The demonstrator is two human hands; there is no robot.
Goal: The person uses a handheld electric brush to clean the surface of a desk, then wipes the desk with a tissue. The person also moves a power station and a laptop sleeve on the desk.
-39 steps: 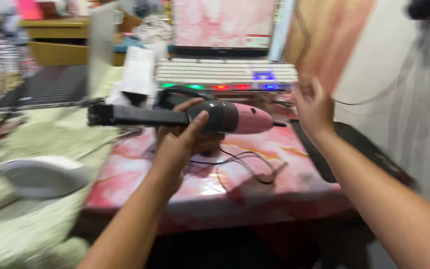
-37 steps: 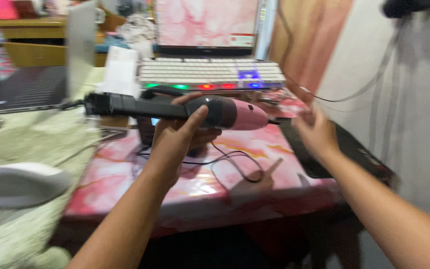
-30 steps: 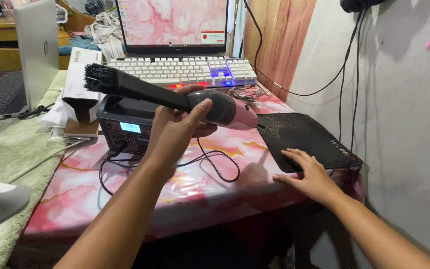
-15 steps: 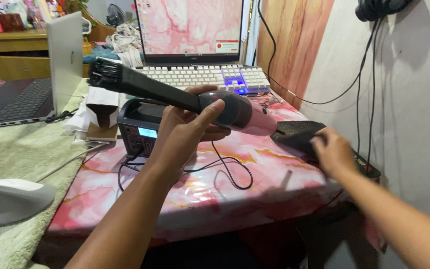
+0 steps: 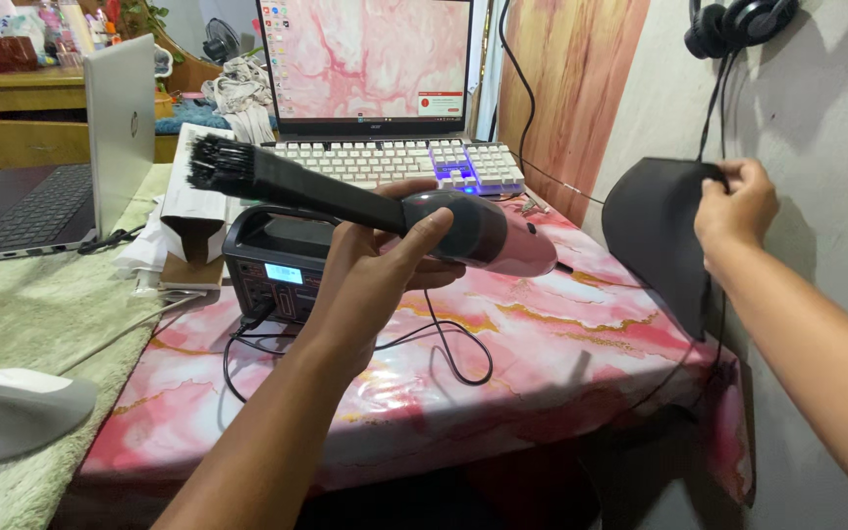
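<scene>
Pink and grey plastic makes up the small handheld vacuum cleaner [image 5: 463,228], which the left hand [image 5: 380,270] holds in the air above the bench [image 5: 561,344], fingers wrapped around the rounded body where it meets the long black nozzle. The nozzle ends in a black bristle brush [image 5: 216,162] pointing left, over a dark portable power station with a carry handle and a small lit screen [image 5: 282,265]. Judging by how one hand carries it level, the vacuum seems light and rigid; its smooth shell could slip, so the thick middle, near the balance point, looks the best place to grip.

Off to the right, the right hand [image 5: 735,204] pinches the top edge of a thin black mouse pad [image 5: 655,236], lifted clear of the bench and hanging against the wall. It curves under its own weight, so it is soft and floppy; an edge pinch suffices.

Black cables [image 5: 444,344] loop across the pink marbled bench cover, near a white backlit keyboard [image 5: 395,162].
</scene>
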